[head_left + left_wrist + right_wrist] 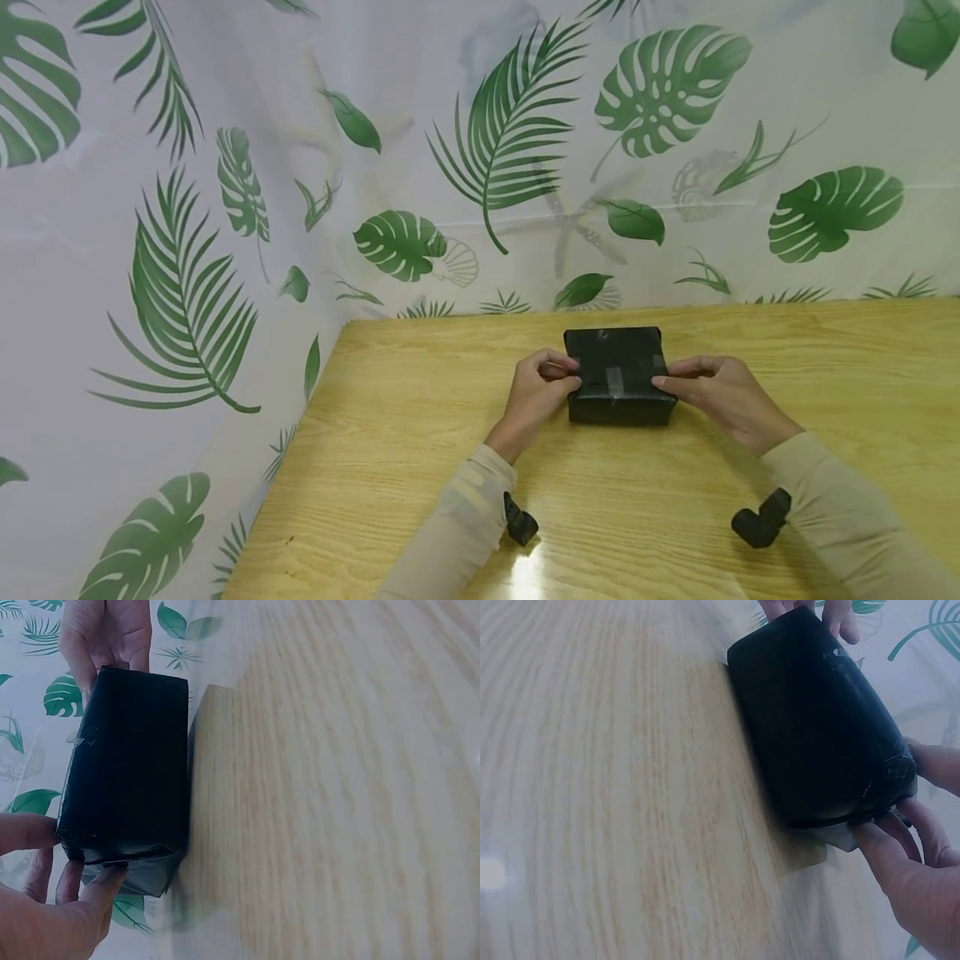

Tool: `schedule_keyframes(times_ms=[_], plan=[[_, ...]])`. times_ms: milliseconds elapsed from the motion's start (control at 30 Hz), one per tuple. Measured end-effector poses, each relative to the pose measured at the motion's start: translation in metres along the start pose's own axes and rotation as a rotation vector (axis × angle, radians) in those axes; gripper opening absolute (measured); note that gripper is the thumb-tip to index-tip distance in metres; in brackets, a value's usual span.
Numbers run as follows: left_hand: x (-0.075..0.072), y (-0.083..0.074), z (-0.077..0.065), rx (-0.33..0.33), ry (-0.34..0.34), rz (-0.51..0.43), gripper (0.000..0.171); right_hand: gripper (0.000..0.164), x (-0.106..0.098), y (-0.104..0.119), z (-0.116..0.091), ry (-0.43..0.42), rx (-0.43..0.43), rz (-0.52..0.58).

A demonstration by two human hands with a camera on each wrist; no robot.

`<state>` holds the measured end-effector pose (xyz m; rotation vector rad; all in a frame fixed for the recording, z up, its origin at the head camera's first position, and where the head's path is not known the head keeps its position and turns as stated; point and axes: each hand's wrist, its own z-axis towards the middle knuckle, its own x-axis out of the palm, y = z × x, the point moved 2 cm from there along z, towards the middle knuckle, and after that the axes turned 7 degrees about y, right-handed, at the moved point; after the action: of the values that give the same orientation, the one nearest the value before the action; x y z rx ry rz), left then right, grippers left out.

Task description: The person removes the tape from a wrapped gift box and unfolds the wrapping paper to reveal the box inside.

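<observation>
A black wrapped box (618,367) sits on the wooden table, a strip of clear tape across its top and front edge. My left hand (534,393) holds its left end, thumb near the top edge and fingers against the side. At the opposite end my right hand (723,392) grips it the same way, its thumb on the top edge. In the left wrist view the long front face of the box (135,757) shows, with the left hand (60,907) at its near end. The right wrist view has the right hand (919,862) curled at the box's end.
The wood-grained table (390,417) meets a white leaf-printed cloth (420,167) behind and at the left. Black wrist cameras (519,521) hang below both sleeves, close to the tabletop.
</observation>
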<state>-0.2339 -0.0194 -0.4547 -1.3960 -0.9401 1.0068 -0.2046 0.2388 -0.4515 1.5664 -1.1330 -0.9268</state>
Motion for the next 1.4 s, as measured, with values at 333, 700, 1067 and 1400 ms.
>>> schedule_keyframes(times_ms=[333,700,1067,1400], plan=[[0.001,-0.001,-0.001,0.012,0.025,0.026,0.012,0.062,-0.001,-0.003,-0.001,0.006,0.005,-0.008],[-0.006,-0.011,-0.005,0.098,0.057,0.408,0.011,0.067,-0.004,-0.002,-0.003,-0.001,0.021,-0.106],[0.003,-0.040,0.004,0.329,0.121,0.878,0.018,0.050,-0.011,0.019,-0.005,-0.173,-0.117,-0.470],[0.026,-0.039,0.013,0.374,0.366,1.039,0.032,0.030,0.009,0.033,-0.001,-0.364,-0.318,-0.869]])
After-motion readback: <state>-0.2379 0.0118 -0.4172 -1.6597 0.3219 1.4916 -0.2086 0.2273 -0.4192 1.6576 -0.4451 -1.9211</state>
